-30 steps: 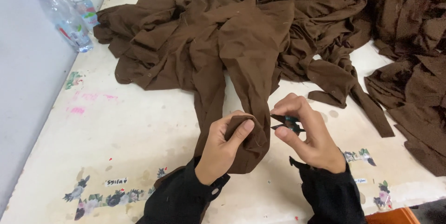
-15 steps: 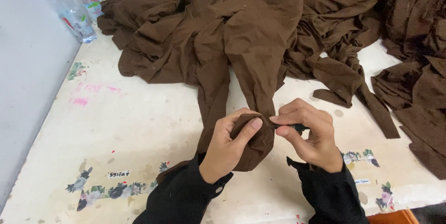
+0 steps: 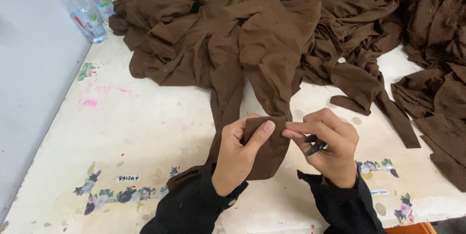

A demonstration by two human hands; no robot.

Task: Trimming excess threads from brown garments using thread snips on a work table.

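a cream table (image 3: 145,117), stained and trimmed with flower stickers, meets a plain pale grey wall (image 3: 29,93) on the left under soft, even light.

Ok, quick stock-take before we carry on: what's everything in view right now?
Brown garment piece: one, brown, end held between both hands, rest trailing up the table.
Brown fabric heap: count unclear, brown, across top and right of table.
Plastic bottles: two, clear, top-left corner by the wall.
Small snips: one, dark, in right hand.
Table: one, cream, stained, with flower stickers along the near edge.
Left hand: pinching the cloth end.
Right hand: fingertips at the cloth edge, black sleeves on both arms.
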